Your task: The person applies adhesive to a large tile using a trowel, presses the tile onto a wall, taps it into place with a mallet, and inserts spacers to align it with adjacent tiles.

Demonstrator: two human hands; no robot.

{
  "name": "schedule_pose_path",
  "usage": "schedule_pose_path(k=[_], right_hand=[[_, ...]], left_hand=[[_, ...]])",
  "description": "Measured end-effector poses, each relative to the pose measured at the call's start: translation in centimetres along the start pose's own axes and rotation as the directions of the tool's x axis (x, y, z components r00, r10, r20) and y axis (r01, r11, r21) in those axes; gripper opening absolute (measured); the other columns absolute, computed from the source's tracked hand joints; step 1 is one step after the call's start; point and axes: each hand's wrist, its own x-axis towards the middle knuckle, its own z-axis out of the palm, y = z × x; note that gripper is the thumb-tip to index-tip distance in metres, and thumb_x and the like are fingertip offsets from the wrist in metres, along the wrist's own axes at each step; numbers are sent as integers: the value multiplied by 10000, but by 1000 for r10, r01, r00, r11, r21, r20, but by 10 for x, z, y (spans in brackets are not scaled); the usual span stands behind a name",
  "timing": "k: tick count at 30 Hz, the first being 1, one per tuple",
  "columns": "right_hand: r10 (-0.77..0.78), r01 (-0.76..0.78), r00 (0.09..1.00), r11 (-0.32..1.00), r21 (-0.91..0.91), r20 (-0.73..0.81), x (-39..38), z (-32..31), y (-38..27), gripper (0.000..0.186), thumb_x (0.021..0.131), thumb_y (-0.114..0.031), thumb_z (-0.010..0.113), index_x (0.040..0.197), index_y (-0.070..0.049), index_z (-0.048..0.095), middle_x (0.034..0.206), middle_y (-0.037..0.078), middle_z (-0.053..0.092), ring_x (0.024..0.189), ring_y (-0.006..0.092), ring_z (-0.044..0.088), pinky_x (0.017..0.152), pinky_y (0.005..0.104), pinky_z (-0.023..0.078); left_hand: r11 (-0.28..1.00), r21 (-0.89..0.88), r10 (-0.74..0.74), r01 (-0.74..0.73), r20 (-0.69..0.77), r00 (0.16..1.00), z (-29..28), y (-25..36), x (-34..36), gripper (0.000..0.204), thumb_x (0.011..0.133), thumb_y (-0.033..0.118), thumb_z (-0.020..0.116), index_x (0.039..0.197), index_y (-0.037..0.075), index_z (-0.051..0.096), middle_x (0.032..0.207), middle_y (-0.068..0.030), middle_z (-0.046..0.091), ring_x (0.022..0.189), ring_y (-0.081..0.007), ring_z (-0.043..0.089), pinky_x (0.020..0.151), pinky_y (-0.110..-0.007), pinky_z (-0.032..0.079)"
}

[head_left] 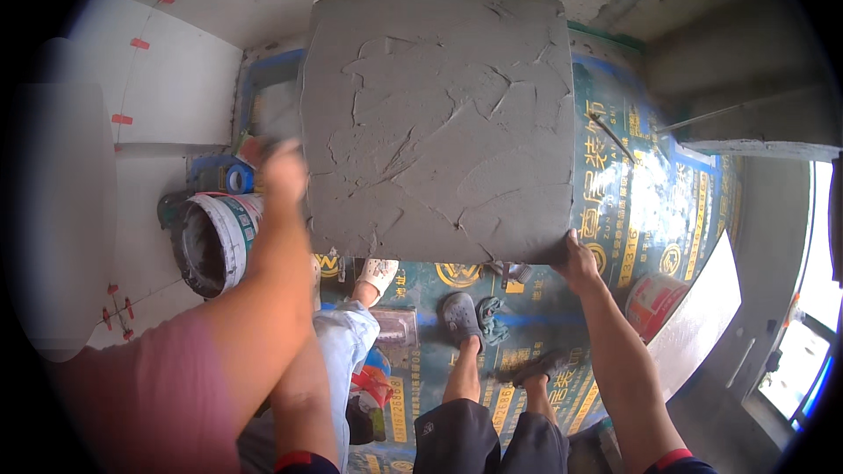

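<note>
Slab (439, 123), large and squarish, takes up the upper middle of the view in front of the person, its face coated in grey paste (399, 162) with rough ridges and smears. The person's right hand (577, 265) grasps its near right corner, thumb along the edge and the other fingers mostly hidden. The left forearm (303, 417) passes beneath a co-worker's bare arm; the left hand is hidden behind it, so I cannot tell what it grasps.

The co-worker's hand (285, 177), blurred, is right by the slab's left edge; its grip is unclear. Left of that arm are a roll of blue tape (239, 179) and a white bucket (230, 241) with a dark, stained inside.

Green floor covering (645, 202) with yellow print lies below. On it are 2 dark clogs (461, 316) on bare feet and, farther left, a white clog (379, 276). At right, a white board (702, 333) leans beside a red and white tub (654, 303).
</note>
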Motion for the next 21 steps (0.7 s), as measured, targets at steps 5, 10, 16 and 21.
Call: schedule_pose_path(k=[5,10,16,21], right_hand=[[-333,335,930,601,-726,153,27,-56,-6,862,815,-340,730,1454,42,296,1256,243,564,1157,377,562,944,430,502],[-225,324,906,-179,-929,359,6,-49,-11,876,809,-214,780,1457,55,254,1202,278,555,1114,393,579,934,393,516],[-303,258,886,-305,-917,351,1,-161,28,753,928,-477,586,1440,21,346,1263,248,578,1146,386,578,973,404,464],[-259,125,965,378,-917,25,-67,-189,36,707,989,-557,402,1285,76,515,1124,244,641,1115,387,596,959,397,454]], left_hand=[[886,148,-457,439,130,880,-24,-13,-76,853,983,669,190,1335,-30,528,1361,-262,527,1291,-430,455,1072,-428,356],[844,179,-530,506,135,837,-43,-27,-151,934,951,721,163,1275,-60,560,1243,-310,579,1186,-477,515,1009,-470,394],[785,39,-619,618,75,782,-38,-58,-262,987,924,763,162,1286,-74,540,1199,-302,612,1148,-468,555,1000,-486,393],[719,43,-680,694,251,689,-86,-68,-326,1019,912,779,228,1245,-135,533,1241,-348,563,1173,-464,524,977,-465,393]])
